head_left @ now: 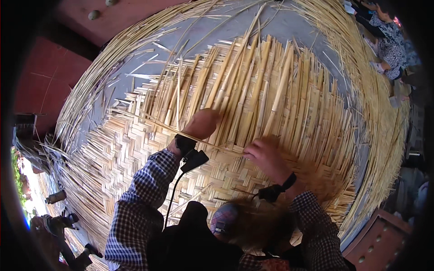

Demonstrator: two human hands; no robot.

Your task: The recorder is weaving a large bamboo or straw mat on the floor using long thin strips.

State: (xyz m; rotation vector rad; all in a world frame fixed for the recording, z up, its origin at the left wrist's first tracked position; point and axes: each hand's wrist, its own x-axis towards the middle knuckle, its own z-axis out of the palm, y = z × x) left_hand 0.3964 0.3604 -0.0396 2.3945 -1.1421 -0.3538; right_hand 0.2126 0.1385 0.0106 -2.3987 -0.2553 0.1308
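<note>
The person's left hand lies curled on a large woven mat of pale bamboo strips, its fingers folded down among the loose strip ends that fan away beyond them; whether they pinch a strip cannot be told. The right hand rests just beside it on the mat, fingers bent and pressed onto the weave, gripping nothing that can be made out. One thin strip runs slantwise under the left fingers and on toward the right hand. Both wrists carry a dark strap, and a black cable hangs from the left one down the checked sleeve. Beyond the fingertips the unwoven strips stand close together, and farther out loose slivers ring the mat on the grey floor. Well apart, past the right fingers, another person sits at the edge.
</note>
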